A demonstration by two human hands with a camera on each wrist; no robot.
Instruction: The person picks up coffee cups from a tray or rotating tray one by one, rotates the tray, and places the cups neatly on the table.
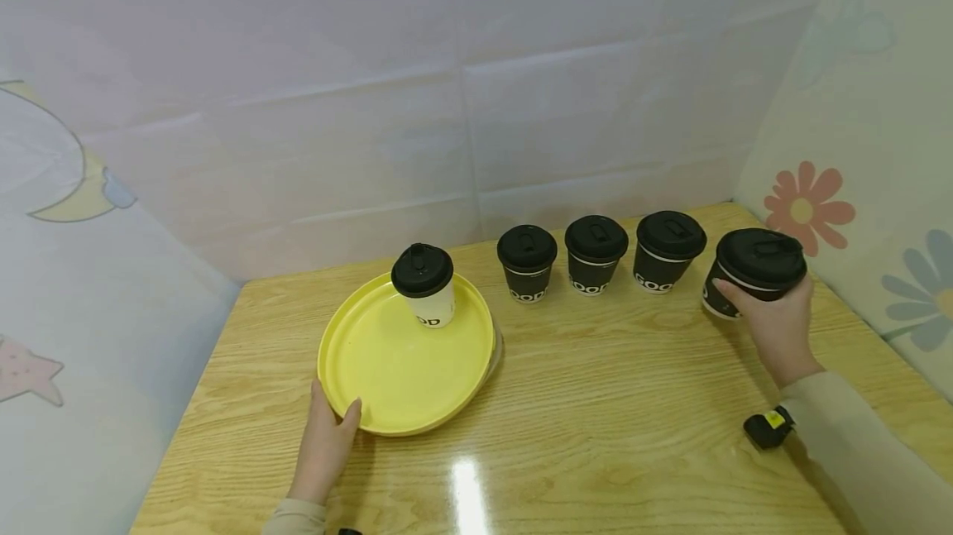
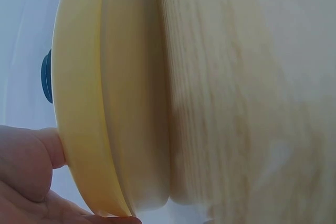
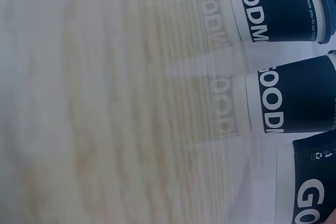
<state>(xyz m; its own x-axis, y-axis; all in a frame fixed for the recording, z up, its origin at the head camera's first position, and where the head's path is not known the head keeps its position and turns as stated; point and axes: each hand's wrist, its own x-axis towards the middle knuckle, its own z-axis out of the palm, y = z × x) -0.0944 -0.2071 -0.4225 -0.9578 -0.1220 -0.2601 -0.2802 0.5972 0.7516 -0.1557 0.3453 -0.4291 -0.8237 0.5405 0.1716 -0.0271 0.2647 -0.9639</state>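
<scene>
My left hand (image 1: 325,440) grips the near-left rim of a round yellow tray (image 1: 402,378), thumb at the rim's top and fingers along its outer side. On the tray's far part stands a white paper coffee cup (image 1: 435,308) with a black lid. At the right, my right hand (image 1: 782,324) holds a dark paper coffee cup (image 1: 725,303) with a black lid, thumb across its near side. In the right wrist view this dark cup (image 3: 315,182) leans slightly, with a fingertip at the corner. Three similar lidded dark cups, the nearest one (image 1: 663,266) included, stand left of it.
Beneath the yellow tray shows a beige round base (image 2: 136,103). The wooden table (image 1: 596,403) meets a pale wall covering (image 1: 357,146) behind the cups. A flower-printed side wall (image 1: 916,188) rises at the right, another printed one (image 1: 74,295) at the left.
</scene>
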